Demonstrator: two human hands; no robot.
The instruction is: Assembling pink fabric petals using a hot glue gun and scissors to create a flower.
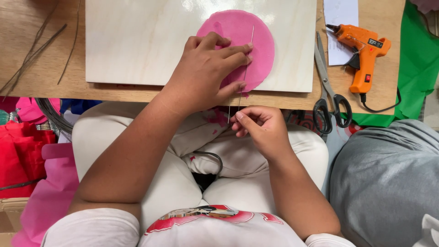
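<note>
- Near the front edge of the wooden desk (55, 84), a pale rectangular plywood board (137, 41) lies flat; a round pink tissue-paper disc (260, 41) rests on the board's front right part.
- Left hand (206, 68): spread palm-down on the pink disc, fingers pressing the paper flat against the board; it grips nothing.
- Thin straight metal wire (247, 64): runs from the disc's upper area down across the paper, past the board's front edge and over the desk's front edge.
- Right hand (260, 126): held just off the desk's front edge, above the lap, thumb and fingertips pinched on the wire's lower end.
- Black-handled steel scissors (327, 87): lie closed just right of the board, handles toward the front edge.
- Orange hot-glue gun (363, 50): lies near the desk's right edge, nozzle pointing left, partly on a white paper sheet (340, 13); its black cord trails toward the front edge.
- Green paper sheet (418, 64): overhangs the right edge.
- Loose dark wires (34, 50): lie at the desk's left end.
</note>
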